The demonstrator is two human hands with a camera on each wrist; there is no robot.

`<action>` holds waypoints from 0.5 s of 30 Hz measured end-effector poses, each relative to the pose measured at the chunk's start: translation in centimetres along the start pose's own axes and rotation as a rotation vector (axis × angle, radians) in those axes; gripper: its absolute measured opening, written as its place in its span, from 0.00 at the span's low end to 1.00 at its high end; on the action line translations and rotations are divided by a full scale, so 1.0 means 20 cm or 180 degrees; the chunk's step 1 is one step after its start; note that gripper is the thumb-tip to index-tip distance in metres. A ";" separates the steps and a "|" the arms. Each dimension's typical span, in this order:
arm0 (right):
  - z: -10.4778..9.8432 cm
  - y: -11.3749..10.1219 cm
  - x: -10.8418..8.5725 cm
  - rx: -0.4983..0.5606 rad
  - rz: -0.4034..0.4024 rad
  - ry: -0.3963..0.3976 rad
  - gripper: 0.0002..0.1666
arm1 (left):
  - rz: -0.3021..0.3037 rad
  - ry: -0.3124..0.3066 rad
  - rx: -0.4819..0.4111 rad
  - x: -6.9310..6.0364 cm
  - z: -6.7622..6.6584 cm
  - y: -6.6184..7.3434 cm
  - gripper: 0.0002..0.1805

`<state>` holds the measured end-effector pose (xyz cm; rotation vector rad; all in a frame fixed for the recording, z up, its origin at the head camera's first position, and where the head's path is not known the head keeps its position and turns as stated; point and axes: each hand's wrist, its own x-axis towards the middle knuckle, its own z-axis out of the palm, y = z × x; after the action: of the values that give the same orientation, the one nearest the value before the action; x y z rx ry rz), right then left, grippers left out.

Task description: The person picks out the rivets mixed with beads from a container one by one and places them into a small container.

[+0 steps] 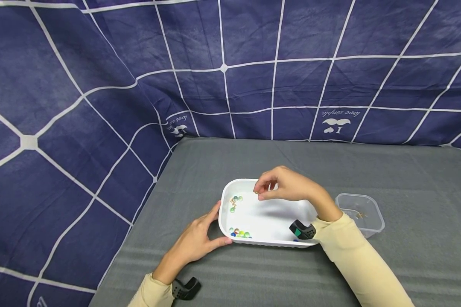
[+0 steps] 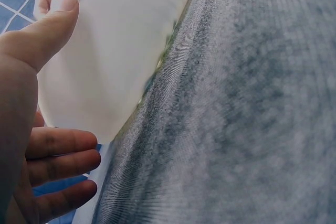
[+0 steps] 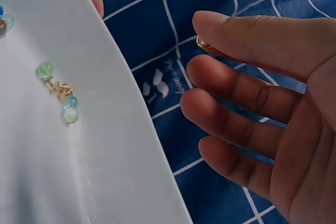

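A white tray [image 1: 272, 226] lies on the grey cloth. My left hand [image 1: 197, 238] touches its left end, the fingers fairly straight and the thumb at the near corner. Over the tray's far side my right hand [image 1: 288, 185] pinches a small gold-coloured metal piece [image 3: 201, 42] between thumb and index finger. Most of that piece is hidden by the fingers. Inside the tray, glass marbles [image 1: 246, 234] cluster at the near left corner. Farther up the left side, gold-coloured pieces [image 3: 62, 89] lie between a green marble [image 3: 45, 70] and paler marbles [image 3: 70, 115].
A clear plastic box [image 1: 377, 213] stands to the right of the tray, with small gold-coloured pieces [image 1: 360, 215] in it. The right forearm passes in front of part of the box and tray. A blue checked cloth [image 1: 249, 89] hangs behind and at the left.
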<state>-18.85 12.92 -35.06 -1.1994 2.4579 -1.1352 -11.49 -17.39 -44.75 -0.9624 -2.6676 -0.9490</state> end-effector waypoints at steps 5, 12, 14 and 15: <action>-0.03 0.00 -0.03 -0.0014 0.0070 0.0088 0.05 | -0.0022 0.0006 -0.0011 0.00 0.00 0.00 0.55; -0.07 0.00 -0.06 0.0003 0.0113 0.0173 0.06 | 0.0000 0.0014 -0.0012 0.00 0.00 0.00 0.54; -0.08 0.01 -0.08 0.0015 0.0142 0.0182 0.06 | 0.0022 0.0010 -0.0011 0.00 0.00 0.00 0.54; -0.09 0.01 -0.09 0.0025 0.0159 0.0180 0.05 | 0.0030 0.0007 -0.0013 0.00 0.00 0.00 0.54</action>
<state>-18.69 15.33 -34.28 -1.1122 2.5075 -1.1798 -11.53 -17.42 -44.78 -0.9733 -2.6581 -0.9533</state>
